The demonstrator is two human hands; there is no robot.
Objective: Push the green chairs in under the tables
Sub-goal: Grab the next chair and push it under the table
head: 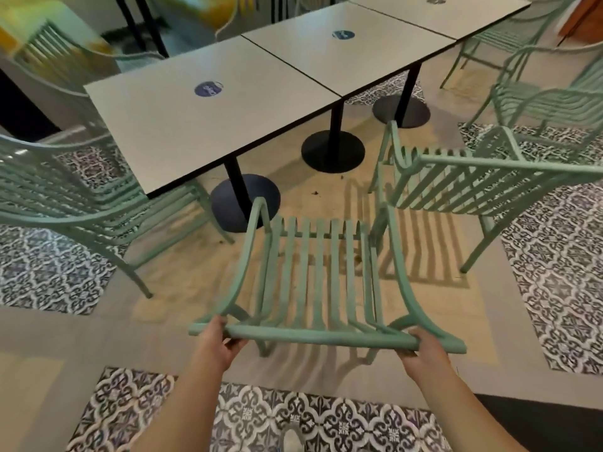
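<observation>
Green chair [321, 282]: mint-green metal, slatted seat and back, curved armrests both sides, flat top rail nearest the camera. Paint looks matte, uniform. It stands on the beige floor patch, front edge facing the nearest table [202, 125] but fully clear of it, seat not under the tabletop. The table's black round base [245, 200] sits just ahead of the chair's left armrest.

Grip: left hand [218, 339] is wrapped on the left end of the top rail, thumb on top, fingers curled under. Right hand [424, 350] is clamped on the right end the same way (fingertips hidden under the rail). Both forearms extend straight out.

Other green chairs: one to the right [470, 184] angled, well out from the tables; one at left [65, 197] partly tucked beside the nearest table. Tables are white-topped, joined in a row, each with a round blue sticker [208, 89].
</observation>
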